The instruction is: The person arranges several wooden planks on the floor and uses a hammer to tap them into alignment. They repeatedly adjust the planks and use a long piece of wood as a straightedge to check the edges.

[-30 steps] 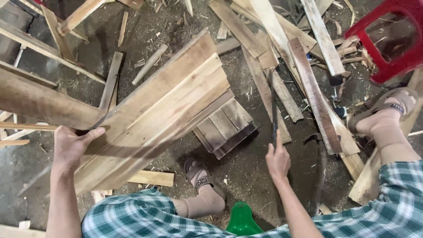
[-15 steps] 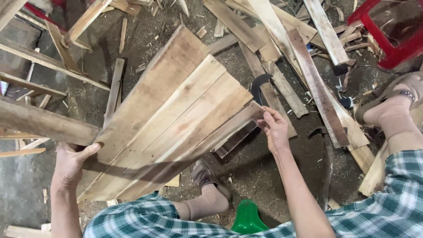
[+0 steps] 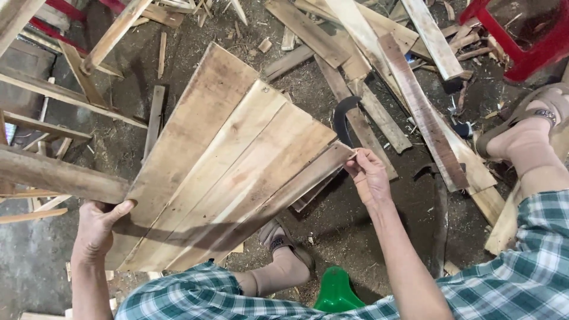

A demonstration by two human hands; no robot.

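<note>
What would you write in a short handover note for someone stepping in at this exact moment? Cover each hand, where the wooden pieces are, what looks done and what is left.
Left hand: grip closed on the lower left corner of the plank panel, thumb on top.
Right hand: fingertips pinching the panel's right edge at its outermost plank.
Panel: several pale planks joined side by side, held tilted above the dirt floor, over the sandalled foot.
Nearby: dark curved tool on the ground past the right hand; loose boards scattered beyond; red stool top right.
Done: panel lifted and held in both hands.
Left: planks remain joined; none pulled off.
</note>
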